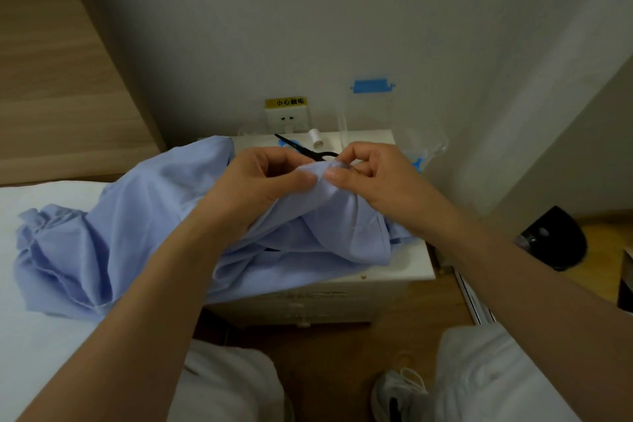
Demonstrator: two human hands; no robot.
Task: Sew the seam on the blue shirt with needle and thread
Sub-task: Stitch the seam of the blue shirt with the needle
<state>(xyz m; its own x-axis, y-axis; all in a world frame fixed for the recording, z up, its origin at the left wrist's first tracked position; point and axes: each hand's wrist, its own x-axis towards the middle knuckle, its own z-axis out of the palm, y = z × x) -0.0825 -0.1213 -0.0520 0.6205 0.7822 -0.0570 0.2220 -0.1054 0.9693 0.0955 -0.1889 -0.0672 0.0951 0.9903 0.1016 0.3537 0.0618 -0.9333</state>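
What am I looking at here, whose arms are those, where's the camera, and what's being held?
No machine here: a person wears a single camera on the head, looking down at their own arms. The left hand and right hand both pinch a raised fold of the blue shirt, which drapes over a white bed and a small white cabinet. On the cabinet, behind the hands, lie black scissors and a spool of white thread. A needle is too small to make out.
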